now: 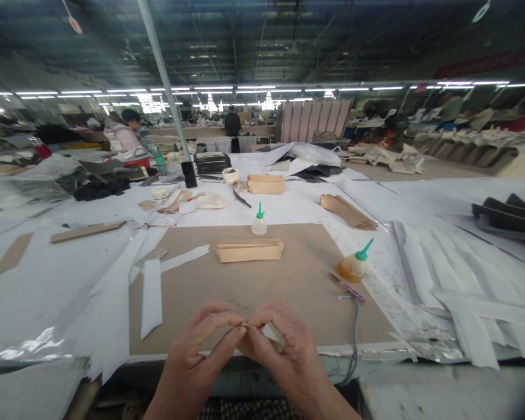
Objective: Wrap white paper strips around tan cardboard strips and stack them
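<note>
My left hand (200,345) and my right hand (287,344) meet at the table's front edge, thumbs and forefingers pinched together. Between the fingertips is a thin tan strip (247,324), mostly hidden by my fingers; its material is unclear. Beyond my hands, a stack of tan strips (250,252) lies on the brown work sheet (289,291). A squeeze bottle with a green nozzle (259,224) stands behind that stack. To the right, a second bottle, holding amber liquid (353,268), leans near a thin pointed tool (349,288) and a grey cord (356,332).
White strips (151,297) lie on the left of the sheet. Further back are more tan stacks (266,184), (347,211), a phone (189,174) against a pole (164,76), and dark stacked pieces (212,163). White padded pieces (468,280) cover the right side. People work in the background.
</note>
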`<state>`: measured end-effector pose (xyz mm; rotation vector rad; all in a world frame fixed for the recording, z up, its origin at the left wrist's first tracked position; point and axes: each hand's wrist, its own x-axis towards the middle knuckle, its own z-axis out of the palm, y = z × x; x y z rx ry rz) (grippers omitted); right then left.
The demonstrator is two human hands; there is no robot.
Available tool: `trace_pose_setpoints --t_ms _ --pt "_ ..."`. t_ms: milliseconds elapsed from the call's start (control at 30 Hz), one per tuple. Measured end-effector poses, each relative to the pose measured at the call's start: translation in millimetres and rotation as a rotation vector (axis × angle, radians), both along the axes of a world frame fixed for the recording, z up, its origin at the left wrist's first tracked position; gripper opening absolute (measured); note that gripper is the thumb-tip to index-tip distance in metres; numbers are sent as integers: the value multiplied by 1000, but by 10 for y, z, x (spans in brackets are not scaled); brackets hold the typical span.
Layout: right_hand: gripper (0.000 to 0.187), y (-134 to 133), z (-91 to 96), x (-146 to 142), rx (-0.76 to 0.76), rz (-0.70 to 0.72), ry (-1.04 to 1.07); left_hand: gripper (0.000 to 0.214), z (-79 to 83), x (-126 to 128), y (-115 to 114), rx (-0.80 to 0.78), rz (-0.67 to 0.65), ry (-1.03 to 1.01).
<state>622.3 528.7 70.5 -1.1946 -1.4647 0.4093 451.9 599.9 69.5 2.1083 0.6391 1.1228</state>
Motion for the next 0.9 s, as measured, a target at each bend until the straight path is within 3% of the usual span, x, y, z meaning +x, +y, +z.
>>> trace_pose_setpoints --t_ms 133,467,800,900 --pt "13 -9 -29 -20 26 -18 -32 12 -34 5 -19 0 14 1" --pt "12 -4 -107 -31 76 -42 -98 5 -103 -6 -74 -267 -10 -42" --pt "9 14 -232 -24 164 -106 -229 7 -85 46 -91 -270 -7 1" --pt "9 -11 -227 -23 93 -57 -181 9 -71 89 -117 -270 42 7"
